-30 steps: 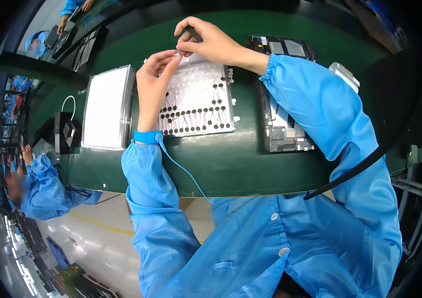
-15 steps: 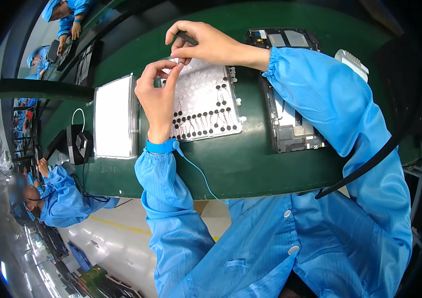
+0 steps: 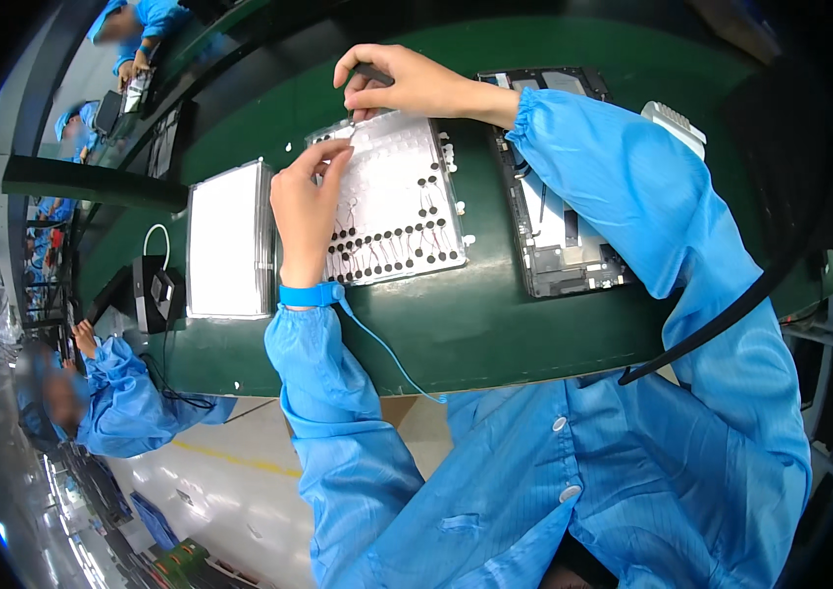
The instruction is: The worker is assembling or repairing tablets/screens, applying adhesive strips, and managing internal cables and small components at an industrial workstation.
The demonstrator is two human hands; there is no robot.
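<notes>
Two bare hands work close together at the upper centre of the frame. The right hand grips a dark slim tool in its curled fingers. The left hand brings thumb and forefinger near each other over the left side of a clear tray; whether they pinch anything is too small to tell.

The tray lies at centre, its small black wired discs mostly in rows along the near edge. They look very light, with hard faces and thin, limp leads that could tangle or tear. A disc is probably best taken by its rim, leaving the leads unpulled.

A blue wrist strap circles the left wrist. Left of centre lies a stack of white-topped trays; right of centre, partly under the right sleeve, an open black device housing.
</notes>
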